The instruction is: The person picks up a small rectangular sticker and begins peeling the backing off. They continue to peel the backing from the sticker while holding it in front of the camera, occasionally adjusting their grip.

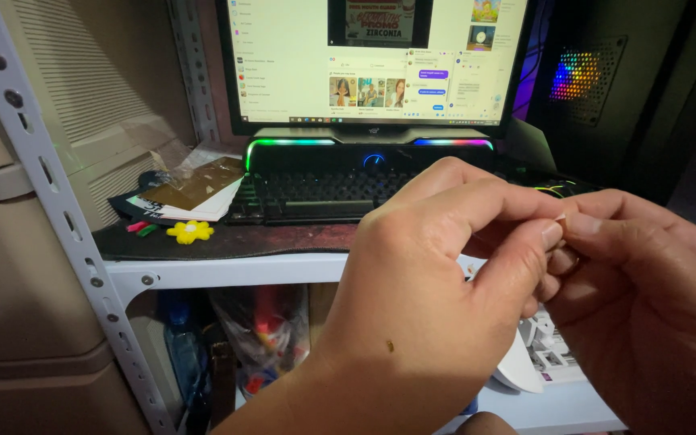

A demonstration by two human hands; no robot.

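head view: left hand and right hand pinch a tiny pale sliver between closed fingertips above the white desk edge, where, being so small, it could slip and drop unseen.

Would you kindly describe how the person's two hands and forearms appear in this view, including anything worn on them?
Both are bare: the left hand and the right hand show no gloves, and no sleeve or watch shows on the visible left forearm. The left hand's fingernails are short and unpainted. A small dark speck marks the back of the left hand near the wrist. A thin band, possibly a ring, seems to sit on a right finger, though blurred.
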